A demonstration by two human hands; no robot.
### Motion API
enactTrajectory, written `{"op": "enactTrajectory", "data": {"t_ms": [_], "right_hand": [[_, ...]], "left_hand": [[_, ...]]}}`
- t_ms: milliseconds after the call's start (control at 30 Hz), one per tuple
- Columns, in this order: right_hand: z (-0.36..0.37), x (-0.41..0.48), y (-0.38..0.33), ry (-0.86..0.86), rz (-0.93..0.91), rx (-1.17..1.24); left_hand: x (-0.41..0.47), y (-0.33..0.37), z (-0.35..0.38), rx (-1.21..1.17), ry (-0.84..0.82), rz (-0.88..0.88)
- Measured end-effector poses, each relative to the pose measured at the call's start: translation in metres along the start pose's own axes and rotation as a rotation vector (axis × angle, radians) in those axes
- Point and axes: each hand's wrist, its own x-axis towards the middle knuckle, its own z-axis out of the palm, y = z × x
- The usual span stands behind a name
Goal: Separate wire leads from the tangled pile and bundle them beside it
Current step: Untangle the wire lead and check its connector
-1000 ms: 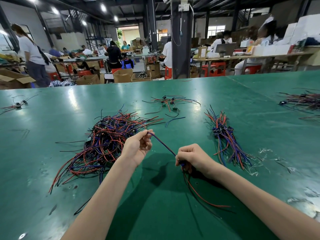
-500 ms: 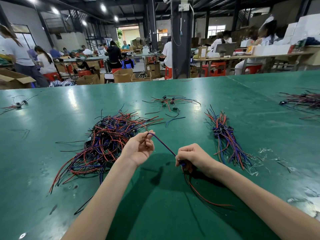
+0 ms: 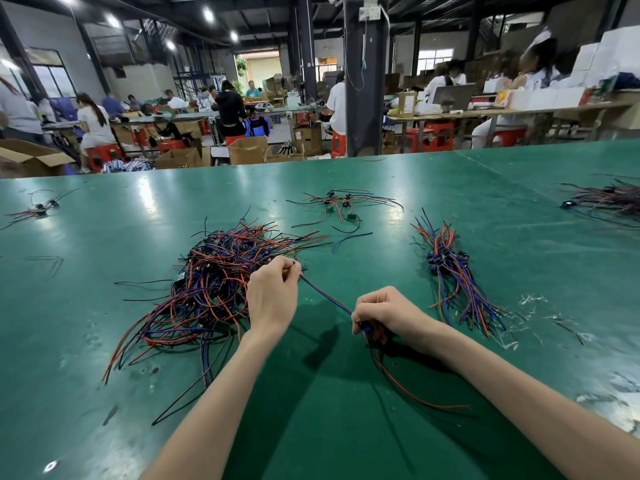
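Head view, the only one.

Step in hand: one lead is out of the pile and being straightened before it joins the bundle.

- Left hand (image 3: 273,296) pinches the far end of the wire lead (image 3: 325,295) at the fingertips, touching the pile's fringe on the side toward the right edge.
- Right hand (image 3: 388,311) is curled round the lead's other end; a small dark blue connector shows under the fingers. The stretch between the hands is taut and straight, lifted off the tabletop (image 3: 131,220).
- Red and black tails (image 3: 412,393) trail from the right hand in a loose curve toward the near edge.
- Tangled pile (image 3: 214,282): mid-tabletop, on the left-edge side of the hands. Thin insulated wire in red, blue and black, looped and crossing, with ends splayed out flat.
- Bundle (image 3: 457,282): on the right-edge side of the hands, well apart from the pile. Its leads run roughly parallel, connectors clustered partway along and ends fanned.
- A small cluster (image 3: 343,202) of leads lies toward the far edge.
- Pale scraps (image 3: 533,299) lie beside the bundle.

Tabletop is a smooth, slightly glossy green mat.

Next move, my read: left hand lets go, right hand carries the lead over to the bundle with connectors lined up. Wire is limp and springy, so the tails could snag the pile's fringe.
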Motion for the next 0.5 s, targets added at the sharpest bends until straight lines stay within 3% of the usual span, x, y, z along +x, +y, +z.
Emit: {"op": "enactTrajectory", "data": {"t_ms": [133, 333, 500], "right_hand": [[-0.001, 0.000, 0.000, -0.007, 0.001, -0.001], [-0.002, -0.001, 0.000, -0.003, 0.002, -0.006], [-0.002, 0.000, 0.000, -0.001, 0.002, 0.000]], "left_hand": [[0.000, 0.002, -0.001, 0.028, 0.029, 0.048], [0.013, 0.011, -0.004, -0.765, -0.113, -0.657], [0.016, 0.016, -0.013, -1.294, -0.297, -1.040]]}}
